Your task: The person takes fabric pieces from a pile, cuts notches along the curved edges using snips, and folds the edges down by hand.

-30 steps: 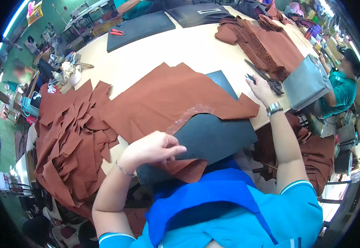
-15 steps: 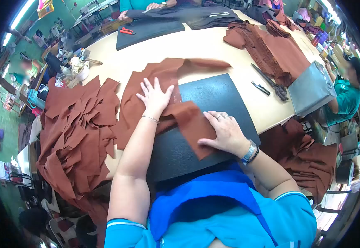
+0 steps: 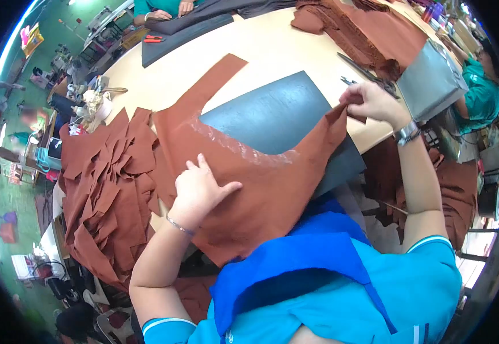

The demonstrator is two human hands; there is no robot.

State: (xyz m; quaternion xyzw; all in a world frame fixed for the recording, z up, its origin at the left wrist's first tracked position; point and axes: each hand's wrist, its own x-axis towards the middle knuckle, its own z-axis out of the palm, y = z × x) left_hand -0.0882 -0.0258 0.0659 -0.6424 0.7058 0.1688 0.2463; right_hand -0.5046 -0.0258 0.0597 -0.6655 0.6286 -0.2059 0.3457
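Note:
A rust-brown fabric piece with a curved cut edge and whitish marks along it lies partly over a dark board. My left hand rests on the fabric's left part, fingers apart. At the right, my right hand pinches a raised, gathered corner of the same fabric. A strip of the piece reaches up and left over the pale table. Small snips, partly hidden, lie just beyond my right hand.
A heap of brown pieces is at the left. Scissors, more brown fabric and a grey box are at the right. Red-handled cutters lie on a far dark board. Two people work nearby, across and at the right.
The fabric, folded over half a second ago, is now spread wide, its right corner lifted. My right hand has moved up and right with it; my left hand has come lower.

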